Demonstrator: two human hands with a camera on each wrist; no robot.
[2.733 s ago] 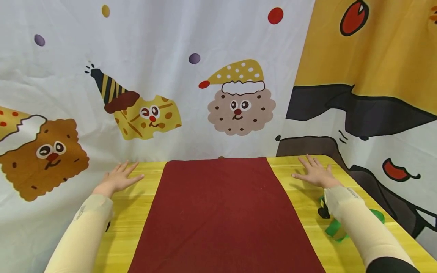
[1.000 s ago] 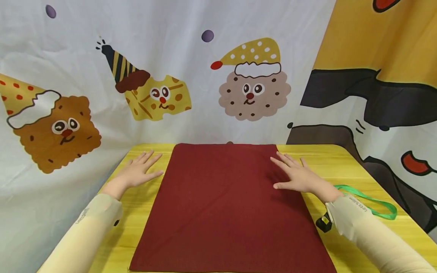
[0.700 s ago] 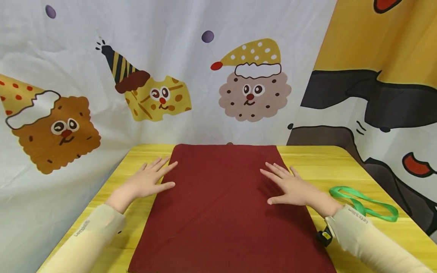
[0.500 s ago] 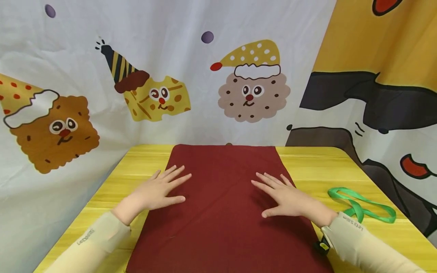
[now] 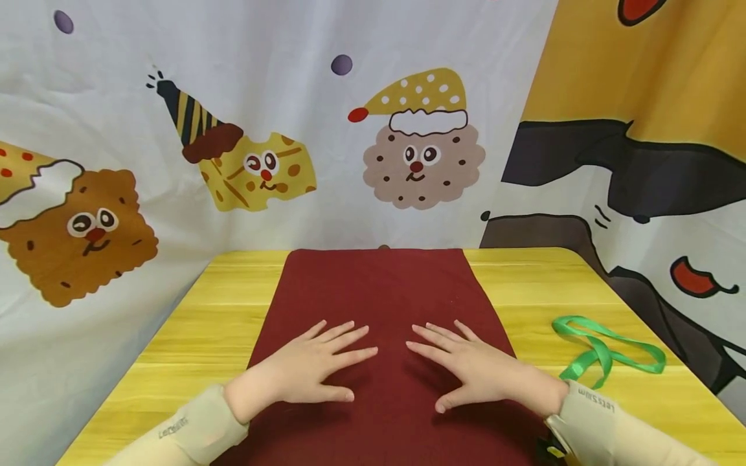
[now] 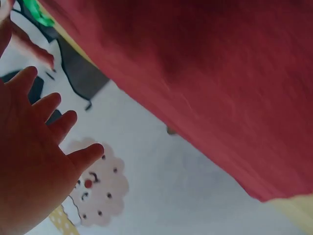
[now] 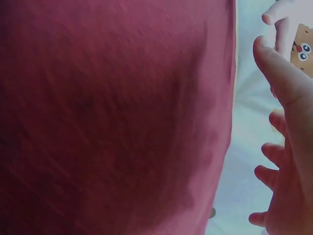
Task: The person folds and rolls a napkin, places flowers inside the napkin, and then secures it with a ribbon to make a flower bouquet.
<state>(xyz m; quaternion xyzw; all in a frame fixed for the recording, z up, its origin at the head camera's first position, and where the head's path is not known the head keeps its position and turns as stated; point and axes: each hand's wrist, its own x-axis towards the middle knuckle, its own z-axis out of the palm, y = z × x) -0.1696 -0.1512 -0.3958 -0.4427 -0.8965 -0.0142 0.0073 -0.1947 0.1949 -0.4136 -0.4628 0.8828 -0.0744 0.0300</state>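
A dark red cloth point(image 5: 373, 291) lies spread over the middle of the yellow wood-grain table point(image 5: 175, 336). Above its left part hovers my left hand point(image 5: 311, 366), palm down, fingers straight and spread. My right hand point(image 5: 472, 369) mirrors it above the cloth's right part, fingers also apart. A gap of bare cloth separates the two sets of fingertips. Neither hand holds anything. In the left wrist view my left hand point(image 6: 44, 147) stands clear of the cloth point(image 6: 210, 88); the right wrist view likewise shows my right hand point(image 7: 293, 147) off the cloth point(image 7: 112, 112).
A looped green ribbon point(image 5: 603, 353) lies on the table to the right of the cloth. A small black object point(image 5: 550, 450) shows beneath the right sleeve. A white curtain point(image 5: 280, 58) printed with cartoon snacks hangs behind the table.
Both hands have come inward from the table's sides and nearer to me, ending above the cloth. The green ribbon, partly covered by the right arm before, is now more exposed. The view has tilted downward.
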